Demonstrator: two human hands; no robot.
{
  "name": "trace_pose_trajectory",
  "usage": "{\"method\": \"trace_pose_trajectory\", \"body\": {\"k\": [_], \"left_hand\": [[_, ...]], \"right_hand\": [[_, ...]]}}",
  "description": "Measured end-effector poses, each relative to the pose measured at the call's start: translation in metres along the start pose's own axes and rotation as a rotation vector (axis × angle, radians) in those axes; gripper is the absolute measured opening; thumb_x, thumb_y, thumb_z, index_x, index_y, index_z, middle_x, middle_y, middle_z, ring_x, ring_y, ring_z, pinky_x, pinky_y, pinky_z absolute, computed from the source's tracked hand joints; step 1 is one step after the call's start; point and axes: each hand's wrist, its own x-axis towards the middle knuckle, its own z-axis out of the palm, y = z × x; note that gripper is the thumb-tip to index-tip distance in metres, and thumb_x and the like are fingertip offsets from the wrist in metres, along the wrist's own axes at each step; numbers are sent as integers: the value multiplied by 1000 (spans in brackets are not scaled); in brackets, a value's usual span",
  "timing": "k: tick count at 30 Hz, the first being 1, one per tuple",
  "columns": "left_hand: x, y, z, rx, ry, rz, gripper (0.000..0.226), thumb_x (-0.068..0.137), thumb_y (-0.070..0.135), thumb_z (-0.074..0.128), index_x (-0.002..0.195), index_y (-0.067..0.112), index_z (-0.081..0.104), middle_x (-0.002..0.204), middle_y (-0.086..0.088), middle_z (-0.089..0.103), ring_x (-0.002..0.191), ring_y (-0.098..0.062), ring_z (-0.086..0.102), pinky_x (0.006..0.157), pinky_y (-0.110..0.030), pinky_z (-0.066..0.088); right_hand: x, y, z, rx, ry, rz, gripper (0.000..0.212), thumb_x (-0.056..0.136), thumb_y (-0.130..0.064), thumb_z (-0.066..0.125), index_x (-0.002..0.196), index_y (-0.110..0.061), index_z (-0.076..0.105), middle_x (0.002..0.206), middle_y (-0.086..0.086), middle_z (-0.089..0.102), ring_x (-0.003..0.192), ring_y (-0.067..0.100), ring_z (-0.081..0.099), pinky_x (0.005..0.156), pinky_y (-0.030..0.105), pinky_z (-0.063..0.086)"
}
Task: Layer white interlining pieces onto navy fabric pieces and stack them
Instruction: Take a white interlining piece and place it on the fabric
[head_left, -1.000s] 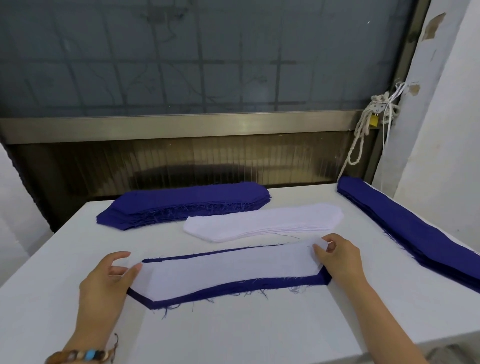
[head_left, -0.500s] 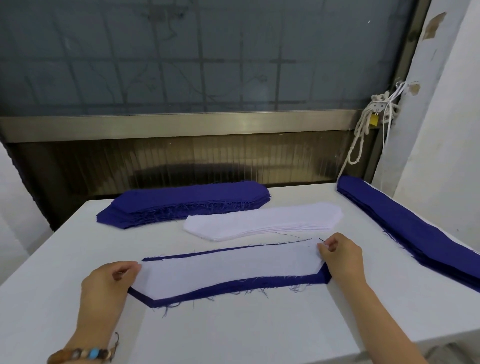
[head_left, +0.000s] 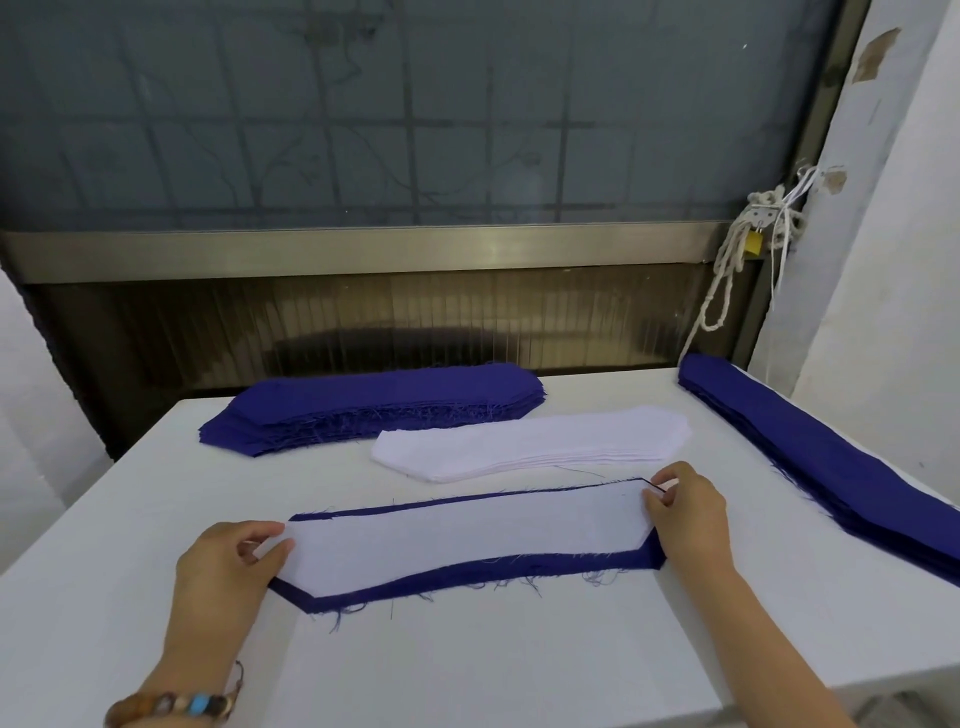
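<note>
Where white interlining piece (head_left: 467, 535) overlies navy fabric piece (head_left: 441, 578): your left hand (head_left: 223, 566) pinches its left end, right hand (head_left: 685, 514) its right.

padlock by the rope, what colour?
Yellow: the padlock hangs among the rope at the window frame, head view.

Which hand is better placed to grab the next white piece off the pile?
Probably right: the right hand lies in front of the white interlining pile; the left hand is farther, at the far end of the laid piece.
</note>
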Motion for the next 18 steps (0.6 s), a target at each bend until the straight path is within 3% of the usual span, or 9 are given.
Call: {"method": "trace_pose_trajectory", "body": {"k": [4,7,12,18], "left_hand": [[0,0,-1,56,-8,58,14,83,3,73,95,9,74,99,-7,64,83,-22,59,80,-34,47],[0,-1,-2,108,-30,164,18,85,1,69,94,16,75,97,-4,63,83,-22,58,79,-36,48],[-2,-5,1,5,-90,154,24,87,-2,65,86,20,75,90,2,65,78,-13,58,71,-17,43],[-1,-3,2,-22,-111,112,14,81,13,77,86,26,73,89,8,64,83,-10,59,72,-25,43]], "right_hand": [[-4,-1,0,-30,-1,-55,11,92,-8,57,97,-17,55,101,4,41,69,12,48,65,27,37],[-6,-2,0,-106,-34,-123,15,92,-7,54,88,-20,60,96,-1,42,79,15,50,63,29,41],[-8,-2,0,-136,-58,-187,24,90,-2,51,83,-22,63,86,-4,47,82,17,53,64,31,44],[-9,-4,0,-110,-66,-158,8,87,-30,64,82,-24,62,85,-6,49,80,17,52,64,30,44]]}}
